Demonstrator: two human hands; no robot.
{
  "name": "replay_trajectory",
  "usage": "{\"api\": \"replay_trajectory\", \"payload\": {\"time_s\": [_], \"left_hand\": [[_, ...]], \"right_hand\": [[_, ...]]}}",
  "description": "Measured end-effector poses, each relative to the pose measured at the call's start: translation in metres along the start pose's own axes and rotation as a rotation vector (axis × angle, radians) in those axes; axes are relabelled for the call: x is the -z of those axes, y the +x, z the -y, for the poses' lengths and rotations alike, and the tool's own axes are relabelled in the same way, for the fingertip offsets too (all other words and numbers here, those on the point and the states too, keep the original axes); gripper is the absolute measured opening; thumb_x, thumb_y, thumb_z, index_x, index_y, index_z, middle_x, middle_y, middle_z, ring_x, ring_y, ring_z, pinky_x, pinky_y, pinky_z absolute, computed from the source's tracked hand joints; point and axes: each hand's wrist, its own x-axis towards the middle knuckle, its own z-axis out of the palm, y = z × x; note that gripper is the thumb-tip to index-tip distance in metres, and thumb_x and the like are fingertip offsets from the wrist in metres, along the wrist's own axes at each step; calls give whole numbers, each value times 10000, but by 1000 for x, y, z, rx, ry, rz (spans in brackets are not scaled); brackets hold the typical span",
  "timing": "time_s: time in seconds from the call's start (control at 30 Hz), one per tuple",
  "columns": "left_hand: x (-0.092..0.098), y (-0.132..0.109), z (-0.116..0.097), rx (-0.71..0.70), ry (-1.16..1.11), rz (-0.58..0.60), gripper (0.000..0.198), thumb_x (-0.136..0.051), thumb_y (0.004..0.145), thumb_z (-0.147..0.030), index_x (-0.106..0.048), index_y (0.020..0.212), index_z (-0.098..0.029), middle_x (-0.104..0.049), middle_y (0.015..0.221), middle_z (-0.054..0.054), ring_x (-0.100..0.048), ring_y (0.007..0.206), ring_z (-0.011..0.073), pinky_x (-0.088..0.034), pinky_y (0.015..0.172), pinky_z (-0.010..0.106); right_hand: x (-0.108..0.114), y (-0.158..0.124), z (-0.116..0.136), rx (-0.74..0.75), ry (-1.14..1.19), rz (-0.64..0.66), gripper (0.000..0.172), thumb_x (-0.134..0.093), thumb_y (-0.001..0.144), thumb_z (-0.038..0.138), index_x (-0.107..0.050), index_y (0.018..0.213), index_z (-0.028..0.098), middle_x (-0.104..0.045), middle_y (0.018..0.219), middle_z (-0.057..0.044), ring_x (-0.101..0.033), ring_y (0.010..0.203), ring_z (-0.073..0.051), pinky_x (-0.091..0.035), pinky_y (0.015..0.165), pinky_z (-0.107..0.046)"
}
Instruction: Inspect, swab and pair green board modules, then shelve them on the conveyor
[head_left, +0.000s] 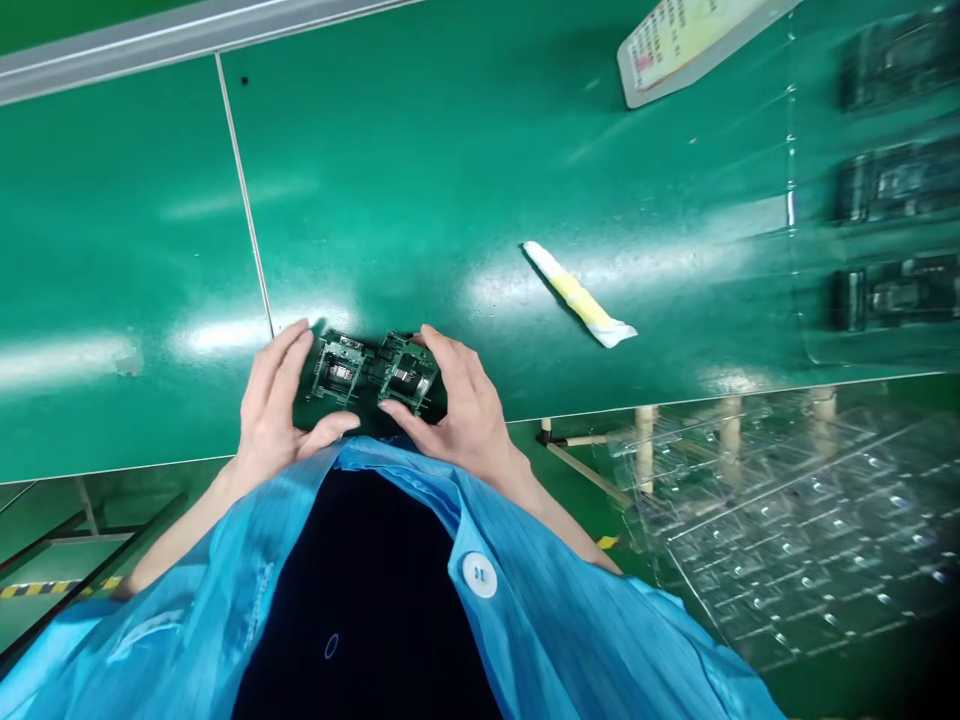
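Observation:
Two small green circuit boards lie side by side near the front edge of the green work surface (420, 180). My left hand (274, 405) curls its fingers and thumb around the left circuit board (337, 368). My right hand (465, 405) grips the right circuit board (407, 373) between thumb and fingers. The two boards touch each other at the middle. Both hands rest close to my body, just above my blue coat (525, 620).
A white and yellow rolled wipe (577, 295) lies to the right of the boards. A printed card (682, 40) sits at the far right. Clear plastic trays (877, 180) holding dark parts stand on the right, with stacked empty clear trays (787, 520) below the table edge.

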Motion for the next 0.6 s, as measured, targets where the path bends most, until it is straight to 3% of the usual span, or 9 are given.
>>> {"api": "replay_trajectory", "payload": {"time_s": [0.13,0.23,0.4,0.6], "left_hand": [[2,12,16,111,-394,115,604,-608,942,-490,-454,1503,-330,-481,1571,69,-389,1502,320,-341,1249,531],[-2,25,29,139,-628,173,548,-658,899,-463,-563,1421,-327,-588,1481,49,-417,1487,318,-349,1250,540],[-15,30,26,186,-635,22,166,-652,907,-342,-728,1041,-279,-779,1110,22,-649,1257,292,-464,1144,584],[-18,31,22,205,-625,-121,74,-673,887,-292,-723,924,-252,-777,896,6,-734,1027,247,-545,1038,506]], "right_hand": [[-3,8,-4,25,18,61,747,-594,971,474,-253,1569,186,-609,1373,-198,-628,1219,-330,-574,972,-540],[-6,14,-7,49,36,72,757,-602,960,475,-253,1568,190,-596,1404,-198,-616,1243,-338,-561,989,-555],[-13,15,-7,20,53,55,755,-574,959,499,-257,1569,187,-592,1416,-193,-605,1250,-352,-532,1021,-574],[-17,14,-7,7,81,44,837,-576,955,544,-159,1585,183,-604,1386,-207,-619,1229,-341,-540,1006,-555]]}}
